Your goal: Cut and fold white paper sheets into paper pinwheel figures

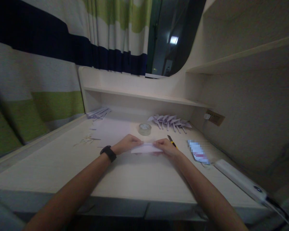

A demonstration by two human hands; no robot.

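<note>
A folded piece of white paper (146,148) is held between my two hands over the middle of the desk. My left hand (128,143), with a dark watch on the wrist, pinches its left end. At the right end, the fingers of my right hand (167,147) are closed on the same paper. Just beyond the hands sits a roll of clear tape (144,129). A yellow and black utility knife (172,141) lies beside my right hand. Farther back, several folded paper pinwheels (170,122) rest in a row.
White sheets (113,128) lie left of the tape, with rolled paper sticks (98,113) behind them. Small scraps (88,139) are scattered at left. A phone (197,152) and a white power strip (240,179) lie at right. A low shelf (144,96) spans the back.
</note>
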